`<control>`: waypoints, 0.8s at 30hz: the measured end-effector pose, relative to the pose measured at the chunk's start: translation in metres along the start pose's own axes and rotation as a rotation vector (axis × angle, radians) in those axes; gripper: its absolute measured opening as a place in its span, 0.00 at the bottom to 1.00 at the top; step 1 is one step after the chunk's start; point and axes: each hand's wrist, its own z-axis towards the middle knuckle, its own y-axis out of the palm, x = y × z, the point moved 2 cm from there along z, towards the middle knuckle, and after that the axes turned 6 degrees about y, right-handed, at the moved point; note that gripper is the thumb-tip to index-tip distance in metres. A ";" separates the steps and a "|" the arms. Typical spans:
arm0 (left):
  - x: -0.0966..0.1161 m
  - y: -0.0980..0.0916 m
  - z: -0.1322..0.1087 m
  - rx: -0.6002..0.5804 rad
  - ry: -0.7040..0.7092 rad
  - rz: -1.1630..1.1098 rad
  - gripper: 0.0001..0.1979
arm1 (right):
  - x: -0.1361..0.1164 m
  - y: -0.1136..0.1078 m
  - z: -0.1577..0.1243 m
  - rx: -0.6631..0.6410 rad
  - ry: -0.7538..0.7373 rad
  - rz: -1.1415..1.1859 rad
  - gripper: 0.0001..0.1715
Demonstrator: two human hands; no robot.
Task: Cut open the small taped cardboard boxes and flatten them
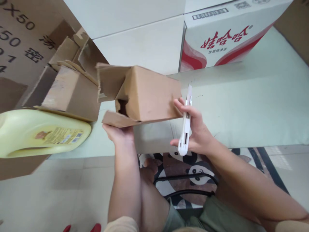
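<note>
A small brown cardboard box (159, 93) is held up tilted in front of me, its flaps standing apart at the left end. My left hand (122, 133) grips it from below near that end, the fingers mostly hidden under the lower flap. In my right hand (199, 133) is a white utility knife (185, 129), its blade out and pointing away from me. The fingertips of that hand touch or nearly touch the box's right end.
Left of the box lie another opened cardboard box (82, 93) and a pale yellow bottle (55, 135). White cartons with red print (224, 43) stand at the back of the pale green surface (251, 106). Below are a panda mat (178, 164) and a black tube frame (188, 176).
</note>
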 end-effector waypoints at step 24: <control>0.006 0.017 -0.031 -0.413 0.525 0.327 0.18 | 0.013 -0.021 -0.001 0.532 0.248 0.061 0.34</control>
